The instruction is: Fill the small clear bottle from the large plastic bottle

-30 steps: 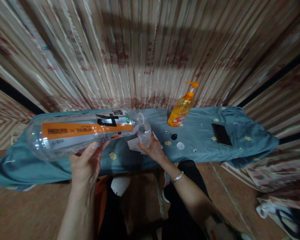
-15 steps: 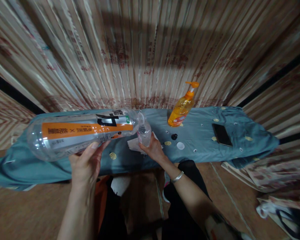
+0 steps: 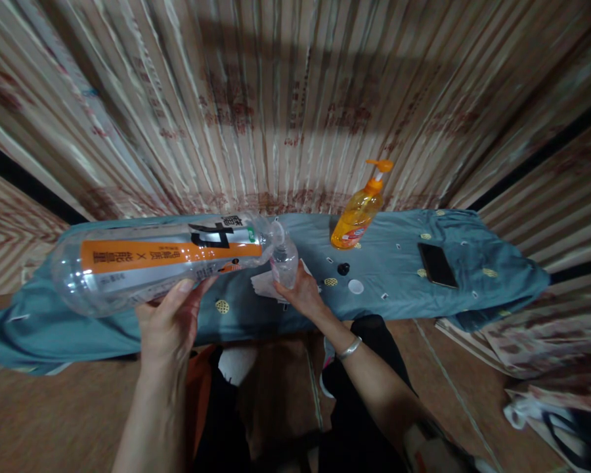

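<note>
My left hand (image 3: 170,318) grips a large clear plastic bottle (image 3: 172,256) with an orange and silver label, tilted almost level, its neck to the right. The bottle's mouth meets the top of a small clear bottle (image 3: 284,261); whether the two rims touch I cannot tell. My right hand (image 3: 303,289) is wrapped round the small bottle, which leans slightly. Under it lies a white tissue (image 3: 266,286), partly hidden by the hand. To the right of my right hand are a small black cap (image 3: 343,269) and a white round lid (image 3: 356,287).
A pump bottle (image 3: 357,217) of orange liquid stands towards the back of the teal cloth-covered bench (image 3: 394,263). Further right lies a black phone (image 3: 437,265). A patterned curtain (image 3: 295,98) hangs behind. A bag (image 3: 566,427) sits on the floor at lower right.
The large bottle's closed end has dipped or shifted very slightly. Both hands keep their grips, and the other things stay in place.
</note>
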A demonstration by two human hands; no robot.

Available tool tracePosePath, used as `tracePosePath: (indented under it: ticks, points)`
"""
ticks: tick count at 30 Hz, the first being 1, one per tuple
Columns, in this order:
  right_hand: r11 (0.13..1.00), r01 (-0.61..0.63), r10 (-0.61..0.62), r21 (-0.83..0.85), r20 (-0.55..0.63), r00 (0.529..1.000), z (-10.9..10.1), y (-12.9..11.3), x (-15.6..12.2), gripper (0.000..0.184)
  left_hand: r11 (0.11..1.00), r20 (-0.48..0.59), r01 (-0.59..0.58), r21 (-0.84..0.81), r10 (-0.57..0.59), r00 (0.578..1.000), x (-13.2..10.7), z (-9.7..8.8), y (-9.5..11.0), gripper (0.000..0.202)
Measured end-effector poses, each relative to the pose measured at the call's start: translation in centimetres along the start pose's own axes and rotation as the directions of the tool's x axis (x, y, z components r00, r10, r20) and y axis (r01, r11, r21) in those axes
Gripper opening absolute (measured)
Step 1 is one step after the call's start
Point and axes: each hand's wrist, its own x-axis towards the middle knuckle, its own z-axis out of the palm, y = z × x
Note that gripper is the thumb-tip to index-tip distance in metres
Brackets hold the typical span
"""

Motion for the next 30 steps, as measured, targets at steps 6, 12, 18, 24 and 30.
tracePosePath:
  ticks: [6,12,18,24,30]
  points:
    - [1.0,-0.012,0.012,-0.01,0.016,1.0,0.04,-0.09,0.01,0.064,1.0,0.005,0.003,-0.006,-0.003,1.0,0.09,0.13,-0.02,0.03]
    - [1.0,-0.004,0.004,-0.014,0.011,1.0,0.15,0.06,-0.02,0.065,1.0,0.002,0.004,-0.014,-0.004,1.0,0.08,-0.09,0.07,0.031]
    - [0.999,-0.016,0.017,-0.037,0.015,1.0,-0.01,-0.1,-0.01,0.067,1.0,0.007,0.003,-0.004,-0.003,1.0,0.11,0.19,0.1,0.031]
    - [0.999,-0.036,0.037,-0.041,0.034,0.999,-0.32,-0.54,-0.02,0.064,1.0,-0.003,0.004,0.005,-0.004,1.0,0.07,0.14,0.07,0.033]
    - [0.999,-0.036,0.037,-0.02,0.033,0.999,-0.22,-0.3,0.01,0.065,1.0,0.005,0.006,-0.018,-0.006,1.0,0.16,0.28,0.01,0.033]
